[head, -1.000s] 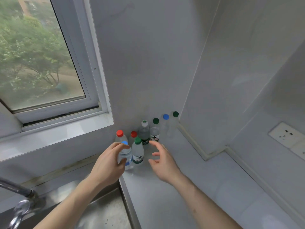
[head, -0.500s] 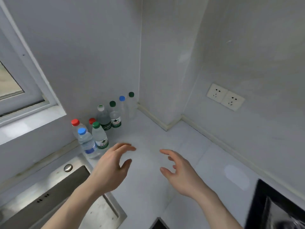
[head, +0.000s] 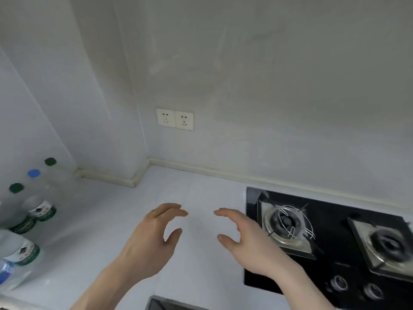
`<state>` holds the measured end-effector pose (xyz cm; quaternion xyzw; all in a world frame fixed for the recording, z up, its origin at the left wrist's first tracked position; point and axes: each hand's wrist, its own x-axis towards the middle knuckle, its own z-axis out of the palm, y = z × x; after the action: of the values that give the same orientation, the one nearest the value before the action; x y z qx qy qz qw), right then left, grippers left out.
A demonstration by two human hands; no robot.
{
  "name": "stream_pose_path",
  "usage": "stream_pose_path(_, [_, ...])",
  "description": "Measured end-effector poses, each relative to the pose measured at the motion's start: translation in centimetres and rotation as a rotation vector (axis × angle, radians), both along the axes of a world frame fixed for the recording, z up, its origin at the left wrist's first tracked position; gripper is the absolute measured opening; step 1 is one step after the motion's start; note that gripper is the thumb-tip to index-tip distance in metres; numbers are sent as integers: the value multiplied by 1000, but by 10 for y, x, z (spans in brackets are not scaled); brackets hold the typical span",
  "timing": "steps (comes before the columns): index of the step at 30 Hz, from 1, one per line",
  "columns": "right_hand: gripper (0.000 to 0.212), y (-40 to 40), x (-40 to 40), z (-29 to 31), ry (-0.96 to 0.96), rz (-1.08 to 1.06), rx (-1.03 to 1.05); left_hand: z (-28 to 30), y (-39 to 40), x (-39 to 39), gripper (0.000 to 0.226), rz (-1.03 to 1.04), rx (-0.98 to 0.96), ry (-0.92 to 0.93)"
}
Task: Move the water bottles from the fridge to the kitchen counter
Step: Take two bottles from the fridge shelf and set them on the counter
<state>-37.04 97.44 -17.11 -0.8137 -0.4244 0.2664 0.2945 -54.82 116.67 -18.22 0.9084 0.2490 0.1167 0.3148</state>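
Note:
Several clear water bottles point(head: 39, 206) with green and blue caps stand upright in a cluster along the wall at the left edge of the white kitchen counter point(head: 201, 189). My left hand point(head: 152, 240) hovers over the middle of the counter, fingers loosely curved, holding nothing. Beside it, my right hand point(head: 248, 240) is held the same way, empty, its palm facing the left one. Both hands are well to the right of the bottles. The fridge is out of view.
A black glass gas hob point(head: 330, 274) with two burners and knobs fills the right side of the counter, just past my right hand. Two wall sockets point(head: 174, 119) sit above the counter. A wall column juts out at the back left corner.
The view has swung to the right, from the window and sink to the hob. Both hands have left the bottles and moved right, still empty; the bottles now stand at the left edge.

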Motion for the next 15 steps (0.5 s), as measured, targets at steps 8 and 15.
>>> stream_pose_path(8, [52,-166,46,12,-51,-245,60,15,-125,91,41,-275,64,-51])
stream_pose_path(15, [56,-325,59,17,-53,-472,111,21,-263,161,42,-530,76,-90])
